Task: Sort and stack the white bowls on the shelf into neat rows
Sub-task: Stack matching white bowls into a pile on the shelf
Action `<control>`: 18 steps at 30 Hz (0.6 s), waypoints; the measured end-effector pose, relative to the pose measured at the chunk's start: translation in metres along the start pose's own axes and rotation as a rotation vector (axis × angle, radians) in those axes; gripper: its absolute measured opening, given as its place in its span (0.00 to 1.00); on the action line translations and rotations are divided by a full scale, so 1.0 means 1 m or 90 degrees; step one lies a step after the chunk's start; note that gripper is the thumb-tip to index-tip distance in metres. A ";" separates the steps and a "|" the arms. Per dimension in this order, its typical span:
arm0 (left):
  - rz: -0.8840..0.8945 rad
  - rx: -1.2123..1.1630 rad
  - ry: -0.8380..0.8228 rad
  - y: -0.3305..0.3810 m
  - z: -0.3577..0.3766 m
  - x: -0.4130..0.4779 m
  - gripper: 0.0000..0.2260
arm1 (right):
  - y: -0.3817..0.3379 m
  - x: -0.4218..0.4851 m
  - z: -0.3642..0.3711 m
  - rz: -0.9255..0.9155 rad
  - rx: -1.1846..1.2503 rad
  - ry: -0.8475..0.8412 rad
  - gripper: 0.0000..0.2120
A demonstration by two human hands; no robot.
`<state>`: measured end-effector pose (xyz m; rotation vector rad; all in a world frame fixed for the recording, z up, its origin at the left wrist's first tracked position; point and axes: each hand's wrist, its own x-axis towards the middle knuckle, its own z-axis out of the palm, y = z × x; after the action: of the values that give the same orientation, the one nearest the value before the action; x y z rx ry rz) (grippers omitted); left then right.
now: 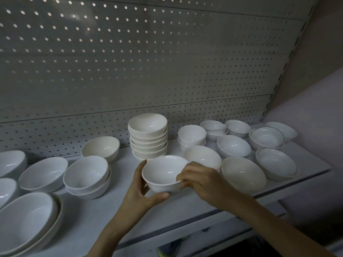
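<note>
The light is dim and greyish. High above the fingers (187, 175) the holes of the back panel (167, 75) glow from behind (brightest up and to the left). The bowl (163, 171) between the fingers carries one small white glint. Below the fingers the underside of the shelf (104, 210) sinks into shadow. Far left of them, the big bowls (27, 219) look stretched by the wide lens.
</note>
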<state>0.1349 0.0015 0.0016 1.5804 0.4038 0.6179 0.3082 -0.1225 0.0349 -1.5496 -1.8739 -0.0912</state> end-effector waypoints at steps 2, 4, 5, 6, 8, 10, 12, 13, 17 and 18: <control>-0.007 -0.003 0.023 0.001 -0.004 -0.005 0.47 | -0.004 0.000 0.009 -0.007 0.012 -0.017 0.07; -0.008 0.004 0.063 0.000 -0.009 -0.011 0.40 | -0.008 0.001 0.018 0.004 0.040 -0.009 0.07; -0.006 0.012 0.080 -0.001 -0.011 -0.014 0.38 | -0.010 0.002 0.024 0.023 0.064 0.001 0.09; -0.006 0.018 0.094 -0.002 -0.013 -0.018 0.38 | -0.011 0.003 0.029 0.055 0.097 0.011 0.13; -0.007 0.018 0.113 -0.007 -0.020 -0.027 0.40 | -0.012 0.003 0.041 0.171 0.218 -0.005 0.24; -0.016 0.019 0.129 -0.012 -0.027 -0.037 0.44 | -0.014 0.003 0.050 0.295 0.412 -0.071 0.33; -0.020 0.029 0.135 -0.019 -0.033 -0.045 0.44 | -0.016 0.004 0.059 0.363 0.526 -0.133 0.34; -0.019 0.040 0.138 -0.021 -0.034 -0.049 0.43 | -0.017 0.004 0.063 0.369 0.525 -0.155 0.33; -0.033 0.054 0.157 -0.031 -0.043 -0.063 0.43 | -0.018 0.007 0.084 0.373 0.541 -0.181 0.35; -0.039 0.051 0.158 -0.033 -0.047 -0.066 0.43 | -0.019 0.007 0.088 0.375 0.548 -0.184 0.36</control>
<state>0.0582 0.0030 -0.0397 1.5646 0.6674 0.7611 0.2511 -0.0807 -0.0207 -1.4255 -1.2681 1.1003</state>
